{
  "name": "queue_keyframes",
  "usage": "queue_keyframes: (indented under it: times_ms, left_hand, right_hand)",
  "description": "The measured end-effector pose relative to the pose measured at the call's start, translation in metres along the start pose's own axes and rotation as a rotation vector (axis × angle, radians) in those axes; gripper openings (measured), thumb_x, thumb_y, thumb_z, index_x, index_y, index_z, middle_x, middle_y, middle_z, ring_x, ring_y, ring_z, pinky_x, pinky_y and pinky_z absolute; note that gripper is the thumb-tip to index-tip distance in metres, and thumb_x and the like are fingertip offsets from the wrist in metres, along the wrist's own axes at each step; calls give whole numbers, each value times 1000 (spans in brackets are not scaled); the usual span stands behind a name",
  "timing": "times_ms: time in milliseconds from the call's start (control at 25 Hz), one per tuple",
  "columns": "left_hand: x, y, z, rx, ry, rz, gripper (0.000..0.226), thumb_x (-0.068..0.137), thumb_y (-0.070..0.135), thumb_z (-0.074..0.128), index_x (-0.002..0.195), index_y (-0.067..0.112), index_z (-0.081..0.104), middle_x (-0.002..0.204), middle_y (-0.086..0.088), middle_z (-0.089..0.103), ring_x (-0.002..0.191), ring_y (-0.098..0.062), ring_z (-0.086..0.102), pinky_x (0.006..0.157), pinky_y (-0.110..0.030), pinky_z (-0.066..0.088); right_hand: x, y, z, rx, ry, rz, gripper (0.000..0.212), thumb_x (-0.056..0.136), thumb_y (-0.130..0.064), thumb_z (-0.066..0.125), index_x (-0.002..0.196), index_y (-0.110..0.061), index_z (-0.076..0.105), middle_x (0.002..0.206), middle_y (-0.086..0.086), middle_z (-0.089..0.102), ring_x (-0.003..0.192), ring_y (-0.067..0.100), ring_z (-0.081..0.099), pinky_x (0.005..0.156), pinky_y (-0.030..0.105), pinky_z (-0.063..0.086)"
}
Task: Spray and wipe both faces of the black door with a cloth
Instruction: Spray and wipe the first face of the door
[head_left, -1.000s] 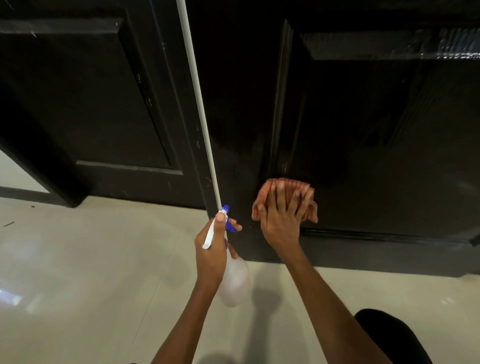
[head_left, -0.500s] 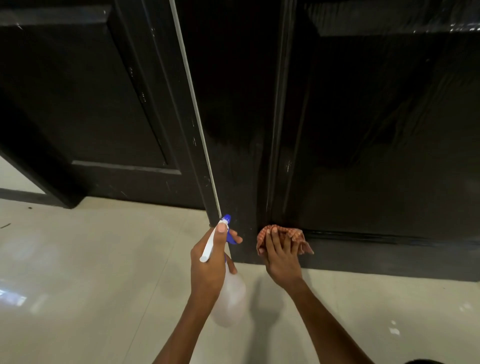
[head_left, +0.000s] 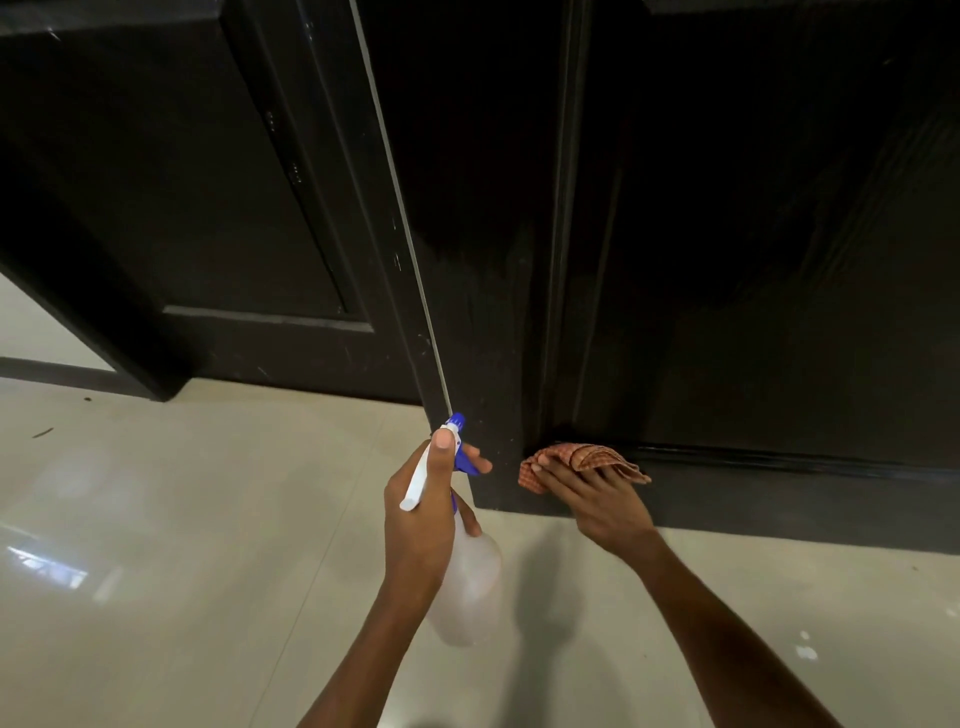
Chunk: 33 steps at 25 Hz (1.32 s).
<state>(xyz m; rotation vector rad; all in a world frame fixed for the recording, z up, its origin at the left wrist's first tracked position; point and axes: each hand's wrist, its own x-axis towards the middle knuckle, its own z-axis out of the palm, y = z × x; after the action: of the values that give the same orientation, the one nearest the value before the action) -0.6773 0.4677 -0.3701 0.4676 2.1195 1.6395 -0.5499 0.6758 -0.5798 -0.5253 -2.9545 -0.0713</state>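
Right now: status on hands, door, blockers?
Left hand grips spray bottle. Right hand presses cloth on black door, bottom rail. Nothing in the way.

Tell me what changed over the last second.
The right hand slid the orange cloth down the black door, from the recessed panel's lower part to the bottom rail, near the panel's lower-left corner. It presses the cloth there now. The left hand kept gripping the spray bottle, nozzle toward the door edge, as before.
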Motion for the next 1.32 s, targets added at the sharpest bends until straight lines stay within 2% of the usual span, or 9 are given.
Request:
queue_keyframes:
  times_ms: [200,400,600,800,880,1000,1120,1240,1320]
  left_hand:
    - [-3,0,-4,44,25,-16,63,79,71,36,90,21,73,83,0,72,64,-24,65,65,-34,60]
    - [0,1,-19,29,129,-53,76,75,77,35,101,15,71,90,-8,72,76,-34,68,72,-37,61]
    - [-12,19,-34,9,98,-29,66,84,71,36,92,17,74,82,-4,72,63,-24,66,60,-21,57]
    - [-4,41,-42,-74,125,-1,46,99,45,45,98,8,73,74,0,63,63,-13,55,46,-3,41]
    - [-1,47,-42,-106,138,1,39,101,42,45,89,15,71,75,2,61,65,-12,54,44,-3,41]
    - [3,55,-44,-119,146,1,35,99,43,46,93,16,67,83,-2,63,69,-13,56,52,-10,43]
    - [3,61,-45,-143,142,-24,50,91,56,45,106,14,66,89,-8,66,73,-17,60,62,-19,48]
    - [-3,73,-48,-155,139,27,61,83,61,42,103,11,69,84,-11,67,69,-18,60,61,-20,50]
    - [-5,81,-48,-166,137,69,56,83,61,41,93,15,71,78,-8,67,64,-16,58,58,-20,50]
  right_hand:
    - [20,6,-5,-162,-51,-302,97,77,-13,74,161,-25,27,163,2,36,142,23,48,113,39,29]
    - [74,-39,-68,-375,-139,-440,92,106,-20,42,144,-24,-42,143,0,-58,141,22,-32,122,45,1]
    - [105,-38,-173,-191,164,-331,79,105,-31,42,162,-31,-13,170,-2,-18,157,25,-2,126,54,19]
    - [126,-34,-269,-317,742,-73,63,106,-44,29,163,-25,10,170,3,4,155,25,-13,124,49,-15]
    - [127,-39,-247,-299,674,-104,66,105,-38,35,164,-24,7,170,5,0,156,27,-7,125,51,-7]
    - [108,-38,-175,-300,248,-328,74,101,-22,49,163,-28,10,170,4,7,156,28,11,125,49,-1]
    - [99,-30,-155,-390,7,-465,79,101,-20,50,159,-32,-2,168,1,-2,154,25,-3,120,50,-9]
    - [114,-33,-206,-347,88,-438,75,103,-23,41,163,-31,-4,171,4,-4,155,26,-9,126,55,16]
    - [133,-33,-271,-357,297,-417,68,105,-28,33,164,-25,-2,171,6,-7,157,27,-7,127,53,11]
